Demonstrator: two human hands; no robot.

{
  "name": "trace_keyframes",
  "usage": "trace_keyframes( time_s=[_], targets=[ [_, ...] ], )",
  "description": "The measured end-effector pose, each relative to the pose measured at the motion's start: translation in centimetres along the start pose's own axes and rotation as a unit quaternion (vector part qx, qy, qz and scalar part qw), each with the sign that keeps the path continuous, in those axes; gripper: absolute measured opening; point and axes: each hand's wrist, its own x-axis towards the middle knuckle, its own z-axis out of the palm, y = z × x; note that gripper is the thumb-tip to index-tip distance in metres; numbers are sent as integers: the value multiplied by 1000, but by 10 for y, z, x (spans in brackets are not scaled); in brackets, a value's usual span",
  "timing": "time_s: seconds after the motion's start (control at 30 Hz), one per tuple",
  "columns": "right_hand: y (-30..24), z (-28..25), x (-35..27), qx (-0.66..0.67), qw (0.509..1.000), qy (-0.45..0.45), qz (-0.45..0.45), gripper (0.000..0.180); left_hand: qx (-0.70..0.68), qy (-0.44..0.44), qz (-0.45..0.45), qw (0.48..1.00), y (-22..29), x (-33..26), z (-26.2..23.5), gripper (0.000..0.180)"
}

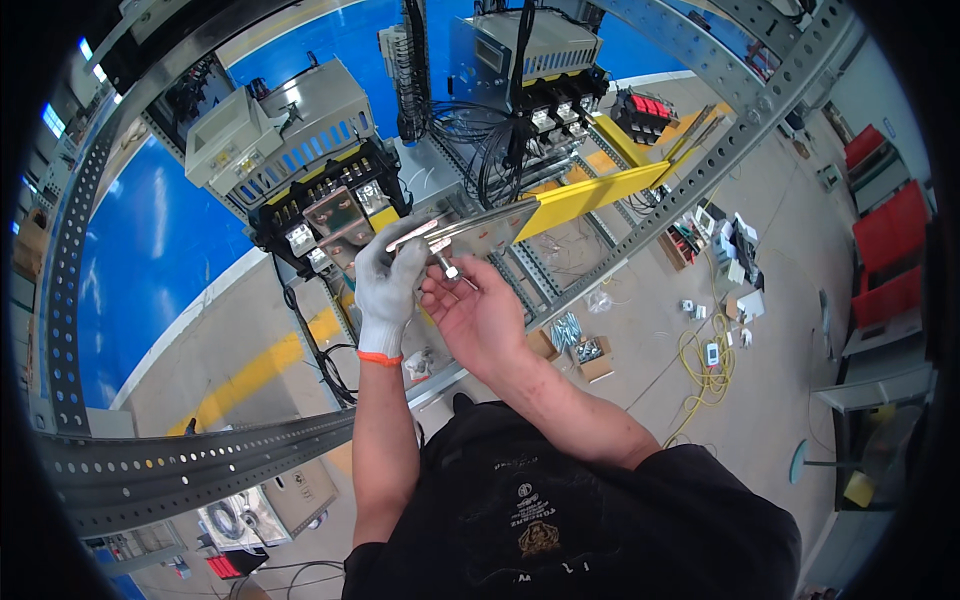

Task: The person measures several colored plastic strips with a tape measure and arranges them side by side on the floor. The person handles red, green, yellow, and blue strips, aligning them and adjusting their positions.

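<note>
Fingers, left hand [384, 280]: gloved, closed on a flat metal bar [412, 235].
Fingers, right hand [485, 315]: bare, curled.
Bolt [450, 270]: just beside right fingertips; grip unclear.

left hand [386, 278]: white glove [384, 312], orange hem [380, 358] | right hand [482, 325]: bare | black shirt [640, 520], gold emblem [539, 539]

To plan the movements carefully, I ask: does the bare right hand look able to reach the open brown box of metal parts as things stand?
Probably not without bending down: the box appears to stand on the floor, well below the right hand, which is also up at the bolt.
</note>
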Motion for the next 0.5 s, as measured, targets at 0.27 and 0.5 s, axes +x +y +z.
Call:
trace_keyframes(
  time_s=[0.27, 0.5],
  targets=[
    [6, -1, 1, -37, 999, 0, -24, 17, 13, 1, 15, 1000, 1, 0, 2, 46],
    [2, -5, 1, 56, 998, 26, 7, 16, -10, 11, -15, 1000, 4, -1, 4, 41]
  ],
)
